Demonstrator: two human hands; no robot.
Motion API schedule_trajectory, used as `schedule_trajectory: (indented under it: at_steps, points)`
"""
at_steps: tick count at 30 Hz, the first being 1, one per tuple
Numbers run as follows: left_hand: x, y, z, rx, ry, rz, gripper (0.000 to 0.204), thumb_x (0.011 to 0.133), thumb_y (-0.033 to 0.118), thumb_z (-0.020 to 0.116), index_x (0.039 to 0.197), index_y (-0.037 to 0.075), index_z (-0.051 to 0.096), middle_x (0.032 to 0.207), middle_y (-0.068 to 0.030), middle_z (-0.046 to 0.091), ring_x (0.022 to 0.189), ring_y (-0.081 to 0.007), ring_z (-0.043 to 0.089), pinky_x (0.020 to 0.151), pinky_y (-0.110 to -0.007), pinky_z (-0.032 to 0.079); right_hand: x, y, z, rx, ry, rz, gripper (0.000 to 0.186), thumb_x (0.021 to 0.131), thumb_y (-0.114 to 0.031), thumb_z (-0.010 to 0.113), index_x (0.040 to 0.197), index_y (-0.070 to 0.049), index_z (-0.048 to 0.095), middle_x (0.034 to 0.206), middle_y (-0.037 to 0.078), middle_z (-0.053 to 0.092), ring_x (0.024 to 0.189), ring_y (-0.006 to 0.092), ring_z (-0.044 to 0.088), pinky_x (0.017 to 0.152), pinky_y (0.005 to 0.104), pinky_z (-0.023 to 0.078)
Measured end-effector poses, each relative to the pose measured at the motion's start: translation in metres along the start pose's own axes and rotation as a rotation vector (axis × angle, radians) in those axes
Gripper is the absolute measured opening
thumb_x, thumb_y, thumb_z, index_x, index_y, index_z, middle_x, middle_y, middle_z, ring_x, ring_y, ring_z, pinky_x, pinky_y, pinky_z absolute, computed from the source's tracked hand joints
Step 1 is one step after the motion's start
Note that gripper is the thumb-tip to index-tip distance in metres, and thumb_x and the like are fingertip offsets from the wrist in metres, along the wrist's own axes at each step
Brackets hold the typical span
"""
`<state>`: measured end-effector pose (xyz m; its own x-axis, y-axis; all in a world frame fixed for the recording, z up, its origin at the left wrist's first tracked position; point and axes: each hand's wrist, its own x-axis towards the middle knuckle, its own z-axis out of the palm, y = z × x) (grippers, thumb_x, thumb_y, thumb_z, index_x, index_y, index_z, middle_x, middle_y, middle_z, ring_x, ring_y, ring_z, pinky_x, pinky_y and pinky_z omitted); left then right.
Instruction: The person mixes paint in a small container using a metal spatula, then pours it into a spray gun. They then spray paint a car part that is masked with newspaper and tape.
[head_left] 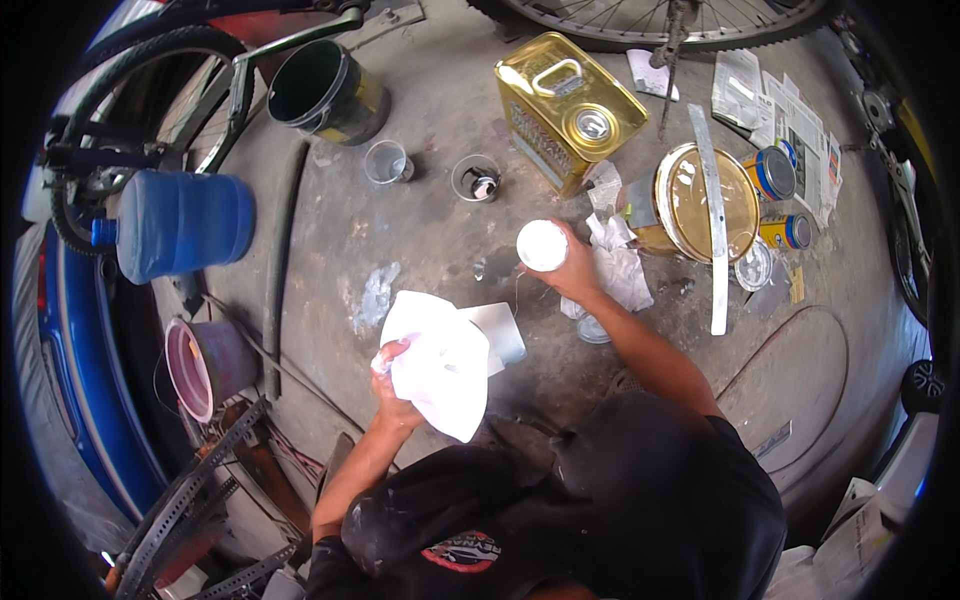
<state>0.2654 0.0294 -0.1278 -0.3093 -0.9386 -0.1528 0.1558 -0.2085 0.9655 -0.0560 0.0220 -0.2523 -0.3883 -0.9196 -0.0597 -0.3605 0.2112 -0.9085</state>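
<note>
My left hand (392,385) is closed on a white sheet (437,360), cloth or paper, gathered and hanging in a wide cone shape. Beside that sheet, partly covered by it, is a pale flat-looking piece (503,335). My right hand (578,272) wraps round a white cup (543,245); its round top looks all white, and I cannot tell whether that is a lid or its contents. Crumpled paper (622,275) lies just right of this hand. Farther away stand a clear plastic cup (388,163) and another cup with dark contents (477,181).
A gold square can (575,105) stands beyond the cups. To the right, a metal straightedge (710,200) lies across a large round can (670,205), near small cans (773,174) and newspaper (800,130). Leftward are a black bucket (325,95), blue water jug (190,225) and pink bucket (215,360).
</note>
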Motion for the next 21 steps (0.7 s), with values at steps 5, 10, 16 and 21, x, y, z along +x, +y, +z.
schedule_trajectory:
  at_steps: [5,10,16,21]
  points:
    - [0.001,-0.014,-0.007,-0.207,0.019,-0.402,0.068,0.074,0.016,0.088,0.129,0.009,0.047,0.12,-0.014,0.066,0.11,-0.0224,0.066,0.094,-0.036,0.054,0.002,-0.023,-0.017,-0.025,-0.046,0.017,0.087,0.062,-0.03,0.096,0.13,-0.001,0.052,0.116,0.015,0.067,0.109,0.027,0.066,0.094,0.0379,0.053]
    - [0.001,-0.033,0.001,0.457,-0.185,-0.057,0.079,0.068,0.029,0.093,0.129,0.011,0.046,0.119,-0.0146,0.067,0.109,-0.0285,0.068,0.092,-0.039,0.056,-0.019,-0.095,-0.071,0.013,-0.112,-0.134,0.084,0.062,-0.025,0.095,0.13,-0.002,0.053,0.114,0.014,0.069,0.104,0.0235,0.069,0.093,0.0368,0.054]
    - [0.017,-0.006,0.039,0.642,-0.346,0.511,0.086,0.064,0.032,0.095,0.13,0.013,0.043,0.114,-0.0149,0.068,0.102,-0.0341,0.07,0.088,-0.041,0.057,-0.041,-0.197,-0.146,-0.063,-0.273,-0.347,0.079,0.061,-0.021,0.093,0.128,-0.002,0.056,0.112,0.013,0.07,0.103,0.0253,0.07,0.092,0.0364,0.053]
    - [0.024,0.019,0.062,0.754,-0.418,0.71,0.09,0.064,0.033,0.093,0.132,0.008,0.041,0.118,-0.0165,0.065,0.101,-0.0351,0.069,0.085,-0.042,0.057,-0.055,-0.261,-0.177,-0.227,-0.413,-0.486,0.074,0.059,-0.014,0.087,0.126,-0.004,0.057,0.113,0.014,0.068,0.102,0.0329,0.069,0.089,0.0379,0.054]
